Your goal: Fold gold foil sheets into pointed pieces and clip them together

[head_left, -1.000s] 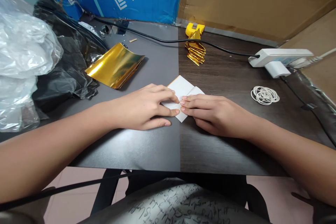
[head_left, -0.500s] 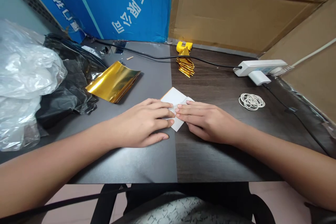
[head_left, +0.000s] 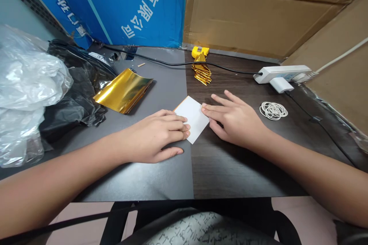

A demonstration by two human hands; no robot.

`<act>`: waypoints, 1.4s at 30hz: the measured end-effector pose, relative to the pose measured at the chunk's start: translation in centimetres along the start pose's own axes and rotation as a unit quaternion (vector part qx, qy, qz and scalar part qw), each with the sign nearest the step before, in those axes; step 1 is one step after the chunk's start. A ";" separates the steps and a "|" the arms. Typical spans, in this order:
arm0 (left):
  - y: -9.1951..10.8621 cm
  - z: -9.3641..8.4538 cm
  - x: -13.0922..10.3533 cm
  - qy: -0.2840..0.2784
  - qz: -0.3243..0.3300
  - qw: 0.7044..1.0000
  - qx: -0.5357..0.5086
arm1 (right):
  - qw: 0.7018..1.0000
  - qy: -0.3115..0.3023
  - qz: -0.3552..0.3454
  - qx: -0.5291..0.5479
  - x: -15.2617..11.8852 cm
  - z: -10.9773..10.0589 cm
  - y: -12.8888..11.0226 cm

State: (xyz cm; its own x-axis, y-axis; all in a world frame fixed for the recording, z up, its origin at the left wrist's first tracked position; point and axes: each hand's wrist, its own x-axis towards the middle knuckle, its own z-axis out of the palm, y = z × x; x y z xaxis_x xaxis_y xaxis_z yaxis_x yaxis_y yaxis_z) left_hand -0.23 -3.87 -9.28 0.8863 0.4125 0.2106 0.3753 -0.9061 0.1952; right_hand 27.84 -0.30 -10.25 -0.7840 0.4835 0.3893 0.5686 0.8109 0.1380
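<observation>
A small folded sheet of paper [head_left: 194, 116], white side up with a thin gold edge at its upper left, lies on the desk across the seam between its grey and dark wood parts. My left hand [head_left: 158, 134] rests flat, its fingertips on the paper's left side and its thumb apart on the desk. My right hand [head_left: 234, 120] is at the paper's right corner, fingers spread, with a fingertip touching that edge. Neither hand grips anything. Beyond my left hand lies a stack of gold foil sheets [head_left: 123, 90].
Folded gold pieces [head_left: 201, 72] lie beside a yellow object [head_left: 199, 51] near the cardboard wall [head_left: 244, 23]. A black cable crosses to a white power strip [head_left: 284, 72]. A white cord coil [head_left: 273, 110] sits at right, plastic bags [head_left: 31, 80] at far left.
My right hand has moved off the middle of the paper to its right edge, and its fingers have spread. More of the white surface shows. My left hand has hardly moved.
</observation>
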 end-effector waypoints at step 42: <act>-3.5 -0.1 0.0 0.030 -0.039 0.992 -0.115 | 0.964 -0.053 -0.110 0.237 1.3 1.7 1.0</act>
State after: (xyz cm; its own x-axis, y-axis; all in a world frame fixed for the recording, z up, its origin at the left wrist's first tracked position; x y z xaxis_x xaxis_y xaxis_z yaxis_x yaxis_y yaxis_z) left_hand -1.59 -0.69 -9.82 0.8365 0.4915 0.2423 0.3642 -0.8291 0.4243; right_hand 26.96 1.66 -11.21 -0.9077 0.2935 0.2999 0.2282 0.9450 -0.2342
